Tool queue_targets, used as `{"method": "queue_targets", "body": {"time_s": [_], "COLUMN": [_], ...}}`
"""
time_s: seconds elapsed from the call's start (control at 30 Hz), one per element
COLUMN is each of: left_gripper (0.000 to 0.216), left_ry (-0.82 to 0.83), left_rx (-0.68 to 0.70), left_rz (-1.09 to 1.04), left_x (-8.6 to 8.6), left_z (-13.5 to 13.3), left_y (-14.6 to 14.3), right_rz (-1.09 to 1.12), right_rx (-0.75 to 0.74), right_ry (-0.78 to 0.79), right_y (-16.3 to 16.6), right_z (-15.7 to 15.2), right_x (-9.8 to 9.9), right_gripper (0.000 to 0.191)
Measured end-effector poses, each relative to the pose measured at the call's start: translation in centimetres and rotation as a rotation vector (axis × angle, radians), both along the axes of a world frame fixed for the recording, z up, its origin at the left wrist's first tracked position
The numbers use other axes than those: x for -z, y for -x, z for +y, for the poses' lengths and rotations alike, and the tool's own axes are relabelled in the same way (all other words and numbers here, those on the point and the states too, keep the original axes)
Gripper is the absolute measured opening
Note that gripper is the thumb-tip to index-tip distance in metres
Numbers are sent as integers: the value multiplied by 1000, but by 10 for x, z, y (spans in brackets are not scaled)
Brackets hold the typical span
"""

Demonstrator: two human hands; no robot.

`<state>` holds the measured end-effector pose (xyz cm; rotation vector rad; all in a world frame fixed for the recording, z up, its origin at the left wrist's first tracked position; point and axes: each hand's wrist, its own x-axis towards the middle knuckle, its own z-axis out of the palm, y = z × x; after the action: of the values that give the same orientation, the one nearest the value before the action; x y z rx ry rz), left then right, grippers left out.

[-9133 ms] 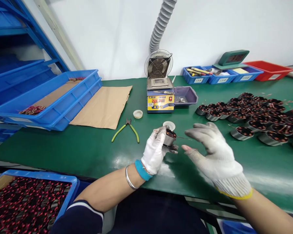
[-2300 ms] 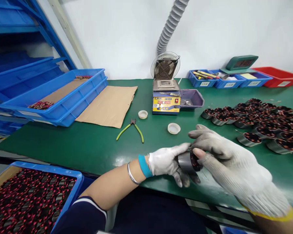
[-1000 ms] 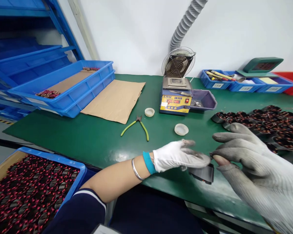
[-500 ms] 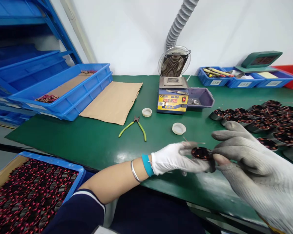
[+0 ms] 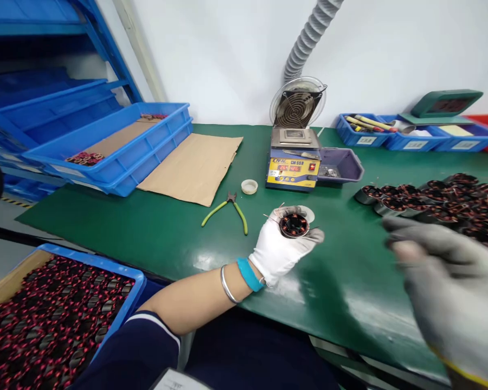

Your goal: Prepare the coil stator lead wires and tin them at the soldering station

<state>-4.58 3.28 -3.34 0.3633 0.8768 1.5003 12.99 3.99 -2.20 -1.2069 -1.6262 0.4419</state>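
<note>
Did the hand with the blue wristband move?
Yes. The left hand carried the coil part away from the person, toward the white cap.

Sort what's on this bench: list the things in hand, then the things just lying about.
In hand:
- wound coil part, cupped in the left hand
- right hand, blurred, holding nothing visible
- finished coil parts heaped nearby

Lying about:
- green-handled cutters
- cardboard sheet
- white cap
- yellow solder pot
- purple tray
</note>
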Motion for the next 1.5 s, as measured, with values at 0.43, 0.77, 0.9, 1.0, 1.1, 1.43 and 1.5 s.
{"method": "queue_targets", "body": {"time_s": [0.43,0.77,0.9,1.0,1.1,1.43,1.5], "left_gripper": [16,19,14,19,16,26,27], "left_ry": [-248,-656,-634,-585,-550,-274,-254], "left_rx": [-111,-117,113,65,-141,285,74], "left_rz": [378,1095,1397,1445,1277,688,592], "left_x": [14,-3,1,6,6,-8,-11], "left_z": [-16,-6,-5,-2,-3,1,5], "left_y": [10,42,44,45,44,46,53], "right_rz": [-249,-195,-300,-319,-277,-106,-73], "right_rx": [-224,-187,-181,-201,-183,-116,-55], "right_ry": [158,157,187,139,133,284,376], "right_y": [37,26,21,20,20,15,16], "right_z": [-9,-2,-1,-1,-1,4,13], "right_x": [48,33,27,27,27,27,28], "right_gripper": [44,44,44,39,37,48,51]}}
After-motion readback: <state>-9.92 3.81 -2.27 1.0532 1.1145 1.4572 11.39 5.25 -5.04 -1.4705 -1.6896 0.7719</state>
